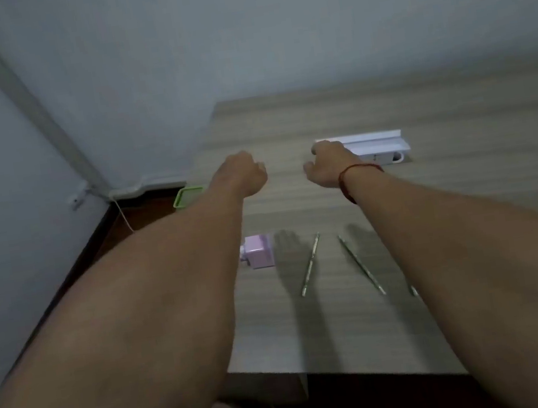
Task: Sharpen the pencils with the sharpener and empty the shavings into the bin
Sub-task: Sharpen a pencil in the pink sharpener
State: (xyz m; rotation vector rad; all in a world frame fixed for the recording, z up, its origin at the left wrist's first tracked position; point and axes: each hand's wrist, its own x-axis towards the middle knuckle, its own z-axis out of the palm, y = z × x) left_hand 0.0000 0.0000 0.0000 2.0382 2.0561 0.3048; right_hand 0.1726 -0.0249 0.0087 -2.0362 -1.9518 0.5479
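A small pink box sharpener [259, 255] stands on the wooden table [467, 196] near its left edge. Two pencils lie flat to its right: one [310, 264] slanted slightly, another [361, 264] angled the other way. The tip of a third pencil [413, 290] shows beside my right forearm. My left hand [246, 172] hovers well beyond the sharpener, fingers curled, holding nothing. My right hand [330, 163] hovers level with it, fingers loosely curled and empty, a red string on the wrist. A green bin [186, 197] sits on the floor past the table's left edge, mostly hidden by my left arm.
A white power strip with a raised tray [378, 147] lies on the table just behind my right hand. Walls close the room at the back and left, with a white cable running down the corner [124, 214]. The table's near edge is at the bottom.
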